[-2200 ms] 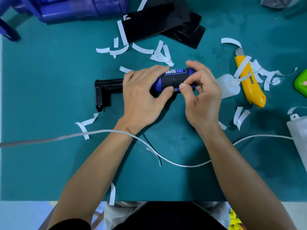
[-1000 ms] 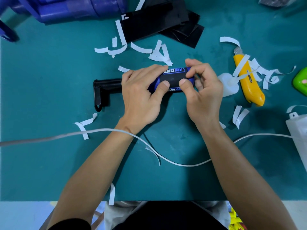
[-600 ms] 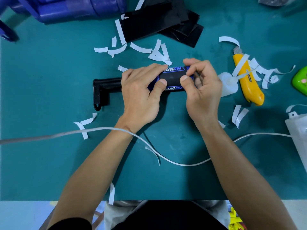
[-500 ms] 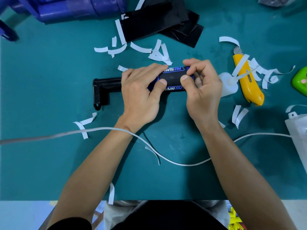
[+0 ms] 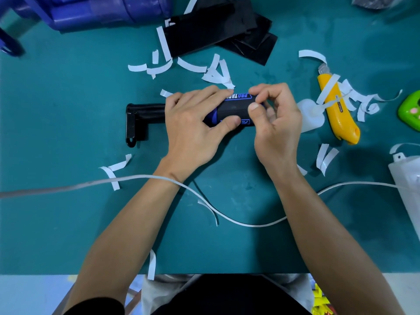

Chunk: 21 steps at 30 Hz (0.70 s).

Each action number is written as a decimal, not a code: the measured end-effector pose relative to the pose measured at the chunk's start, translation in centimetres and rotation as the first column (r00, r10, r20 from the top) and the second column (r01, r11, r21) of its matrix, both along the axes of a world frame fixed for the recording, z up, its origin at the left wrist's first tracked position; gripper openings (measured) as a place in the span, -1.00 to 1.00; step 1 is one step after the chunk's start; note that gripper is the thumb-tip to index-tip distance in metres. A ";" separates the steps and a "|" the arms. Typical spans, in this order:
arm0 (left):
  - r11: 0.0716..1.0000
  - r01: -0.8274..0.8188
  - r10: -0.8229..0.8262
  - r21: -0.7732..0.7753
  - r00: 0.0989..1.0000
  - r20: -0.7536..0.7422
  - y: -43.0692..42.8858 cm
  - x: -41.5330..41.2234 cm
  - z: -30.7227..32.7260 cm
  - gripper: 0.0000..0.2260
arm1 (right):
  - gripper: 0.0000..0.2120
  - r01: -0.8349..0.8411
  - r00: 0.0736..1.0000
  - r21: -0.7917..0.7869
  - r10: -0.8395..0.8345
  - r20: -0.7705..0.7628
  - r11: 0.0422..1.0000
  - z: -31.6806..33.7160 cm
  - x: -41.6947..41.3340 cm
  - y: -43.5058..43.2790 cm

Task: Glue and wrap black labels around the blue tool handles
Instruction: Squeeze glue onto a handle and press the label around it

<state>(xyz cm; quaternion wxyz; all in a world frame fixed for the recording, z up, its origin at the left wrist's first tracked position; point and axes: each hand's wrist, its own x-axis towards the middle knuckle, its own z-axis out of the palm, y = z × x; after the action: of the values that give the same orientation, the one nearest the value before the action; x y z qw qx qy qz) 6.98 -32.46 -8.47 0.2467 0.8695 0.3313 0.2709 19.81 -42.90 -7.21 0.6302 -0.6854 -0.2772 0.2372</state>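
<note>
A blue tool handle with a black label wrapped round it lies across the middle of the green mat. White "PRO TAPER" lettering shows along the label's top edge. My left hand grips the handle, thumb pressing the label's lower edge. My right hand pinches the handle's right end, thumb on the label. The tool's black metal end sticks out to the left.
A stack of black label sheets lies at the top, blue handles at top left. A yellow utility knife and white glue bottle lie to the right. White backing strips litter the mat. A white cable crosses in front.
The handle has rolled slightly under my fingers, the lettering moving toward the far side. My thumbs slid along the label. Both hands stay in place.
</note>
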 end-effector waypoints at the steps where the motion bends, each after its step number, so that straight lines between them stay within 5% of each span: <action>1: 1.000 0.000 0.000 -0.001 1.000 -0.001 0.0 0.0 0.0 -0.63 | -0.77 -0.004 1.000 0.009 0.005 -0.029 1.000 0.1 0.2 -0.1; 4: 1.000 -0.002 0.002 -0.010 1.000 -0.004 0.0 0.1 0.1 -0.64 | -0.68 -0.090 0.987 0.013 0.091 -0.135 0.996 0.3 0.4 -0.7; 7: 1.000 -0.004 0.003 -0.029 1.000 -0.009 0.1 0.1 0.2 -0.64 | -0.49 -0.177 0.984 -0.085 0.175 -0.031 0.980 0.1 -0.1 -0.7; 21: 0.999 -0.021 0.021 -0.048 1.000 -0.002 0.3 -0.2 0.2 -0.63 | -0.59 -0.155 0.980 0.004 0.154 -0.123 0.988 -0.5 0.3 -0.4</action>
<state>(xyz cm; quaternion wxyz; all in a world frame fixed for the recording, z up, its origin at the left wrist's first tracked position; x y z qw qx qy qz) 6.80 -32.18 -8.32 0.2643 0.8601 0.3468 0.2648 20.10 -43.29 -7.70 0.6239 -0.6476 -0.2896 0.3280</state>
